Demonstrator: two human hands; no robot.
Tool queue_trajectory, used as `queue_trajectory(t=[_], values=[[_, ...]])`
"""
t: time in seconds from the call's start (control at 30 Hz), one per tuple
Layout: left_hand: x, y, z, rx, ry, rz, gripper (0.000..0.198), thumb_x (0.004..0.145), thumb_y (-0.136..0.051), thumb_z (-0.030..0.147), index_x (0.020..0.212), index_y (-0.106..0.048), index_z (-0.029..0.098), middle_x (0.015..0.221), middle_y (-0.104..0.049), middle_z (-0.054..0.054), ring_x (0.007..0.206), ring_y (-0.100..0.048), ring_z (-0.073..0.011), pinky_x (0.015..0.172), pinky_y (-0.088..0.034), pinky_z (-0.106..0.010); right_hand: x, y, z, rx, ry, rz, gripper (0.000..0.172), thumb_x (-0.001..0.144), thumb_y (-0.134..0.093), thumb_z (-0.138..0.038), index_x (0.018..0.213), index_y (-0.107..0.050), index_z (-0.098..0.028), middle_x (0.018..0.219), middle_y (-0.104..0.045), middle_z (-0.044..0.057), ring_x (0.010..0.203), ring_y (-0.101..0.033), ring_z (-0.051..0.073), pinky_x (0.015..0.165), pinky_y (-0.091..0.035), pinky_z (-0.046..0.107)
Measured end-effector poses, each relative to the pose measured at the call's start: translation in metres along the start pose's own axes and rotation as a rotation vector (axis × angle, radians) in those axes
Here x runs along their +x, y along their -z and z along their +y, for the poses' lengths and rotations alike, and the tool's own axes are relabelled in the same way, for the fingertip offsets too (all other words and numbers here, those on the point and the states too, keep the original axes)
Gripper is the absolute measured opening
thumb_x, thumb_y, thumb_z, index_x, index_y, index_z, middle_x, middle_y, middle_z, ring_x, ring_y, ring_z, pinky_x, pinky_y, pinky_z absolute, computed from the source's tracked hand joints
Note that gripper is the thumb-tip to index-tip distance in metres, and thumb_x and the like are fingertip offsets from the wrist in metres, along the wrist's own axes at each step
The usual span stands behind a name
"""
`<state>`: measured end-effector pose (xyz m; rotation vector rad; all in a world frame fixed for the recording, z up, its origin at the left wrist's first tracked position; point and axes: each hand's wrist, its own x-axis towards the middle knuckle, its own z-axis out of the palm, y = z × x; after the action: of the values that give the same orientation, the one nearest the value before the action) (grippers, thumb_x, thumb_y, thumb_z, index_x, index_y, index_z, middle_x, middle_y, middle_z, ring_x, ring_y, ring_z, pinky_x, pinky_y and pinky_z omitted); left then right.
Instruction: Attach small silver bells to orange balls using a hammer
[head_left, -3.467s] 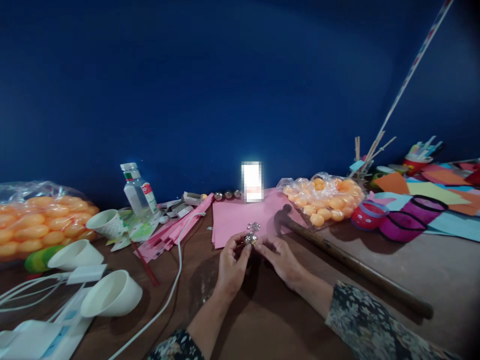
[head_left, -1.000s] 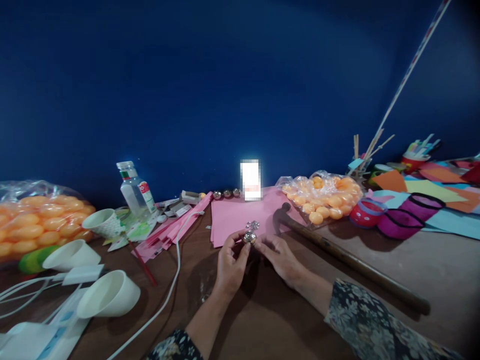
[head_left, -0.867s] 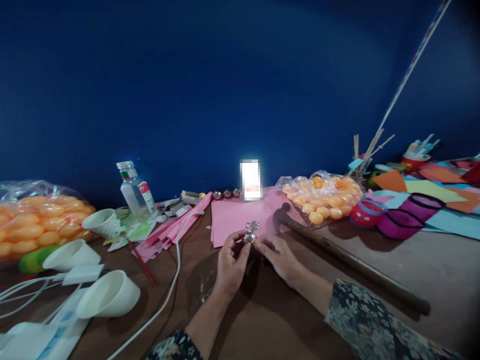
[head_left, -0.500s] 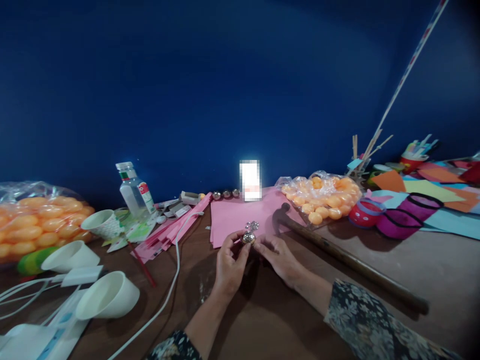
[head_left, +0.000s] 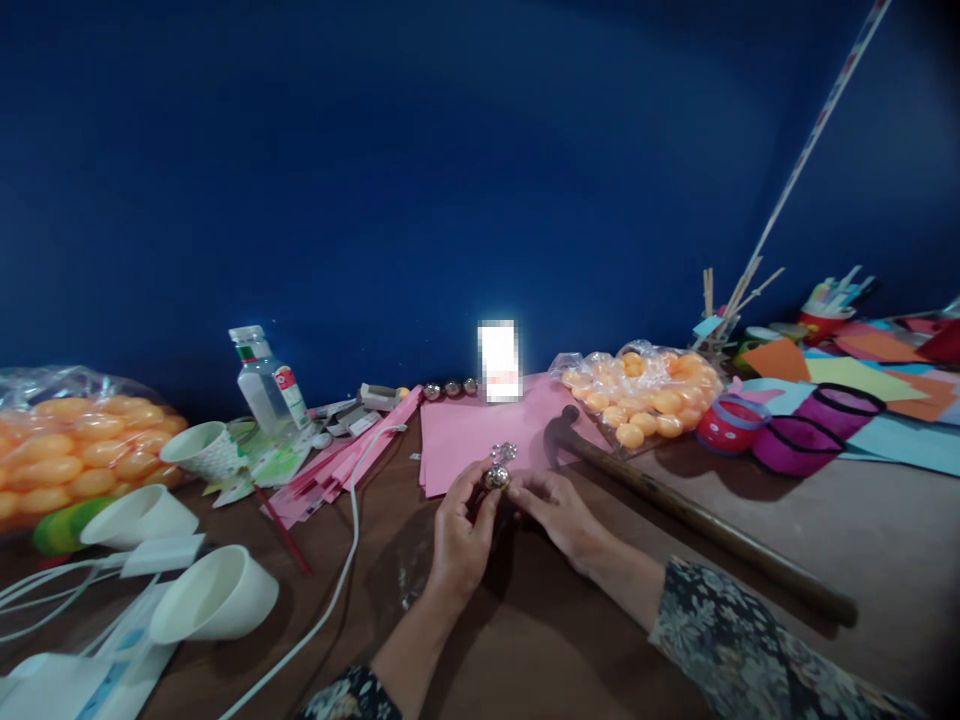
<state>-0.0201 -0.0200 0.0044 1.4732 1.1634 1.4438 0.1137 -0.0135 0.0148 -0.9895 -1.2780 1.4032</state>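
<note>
My left hand point(head_left: 459, 528) and my right hand point(head_left: 561, 512) meet at the middle of the brown table point(head_left: 862, 530). Both pinch a small shiny silver ball point(head_left: 496, 478) between their fingertips. Just beyond it, a few more small silver pieces point(head_left: 505, 452) lie on a pink paper sheet point(head_left: 465, 435). A hammer point(head_left: 675, 505) with a long wooden handle lies right of my right hand, its dark head near the pink sheet.
Bags of orange balls sit at far left point(head_left: 67, 455) and back right point(head_left: 645, 390). White paper cups point(head_left: 214, 595), a clear bottle point(head_left: 266, 385), a white cable point(head_left: 352, 520), pink strips point(head_left: 345, 455), magenta and red containers point(head_left: 802, 430) and coloured paper sheets point(head_left: 870, 385) surround the hands.
Both hands stay pinched on the silver ball at the same spot. Only the view has shifted slightly.
</note>
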Motion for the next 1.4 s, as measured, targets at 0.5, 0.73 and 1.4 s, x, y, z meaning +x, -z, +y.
queue_trajectory(t=[0.5, 0.73, 1.4], values=[[-0.002, -0.001, -0.001, 0.081, -0.023, 0.045, 0.031, 0.073, -0.058, 0.022, 0.105, -0.062, 0.021, 0.104, -0.065, -0.005, 0.099, -0.058, -0.0200, 0.092, -0.042, -0.033, 0.002, 0.003, 0.007, 0.048, -0.054, 0.069, 0.027, 0.064, -0.067, -0.038, 0.070, -0.064, -0.012, 0.062, -0.059, 0.001, 0.059, -0.052, 0.011, 0.060, -0.042, 0.024], [-0.003, 0.000, -0.004, 0.121, -0.026, 0.033, 0.033, 0.075, -0.056, 0.023, 0.108, -0.060, 0.021, 0.106, -0.064, -0.006, 0.100, -0.058, -0.0203, 0.092, -0.042, -0.034, 0.002, 0.003, 0.007, 0.054, -0.062, 0.071, 0.024, 0.066, -0.066, -0.035, 0.070, -0.064, -0.011, 0.062, -0.059, 0.001, 0.059, -0.051, 0.011, 0.059, -0.040, 0.023], [-0.005, -0.001, -0.005, 0.132, -0.011, 0.006, 0.034, 0.077, -0.054, 0.024, 0.110, -0.058, 0.017, 0.111, -0.062, -0.008, 0.103, -0.056, -0.0206, 0.093, -0.041, -0.033, 0.002, 0.002, 0.011, 0.050, -0.016, 0.133, 0.032, 0.061, -0.069, -0.042, 0.073, -0.061, -0.014, 0.069, -0.064, 0.002, 0.063, -0.057, 0.015, 0.061, -0.044, 0.027]])
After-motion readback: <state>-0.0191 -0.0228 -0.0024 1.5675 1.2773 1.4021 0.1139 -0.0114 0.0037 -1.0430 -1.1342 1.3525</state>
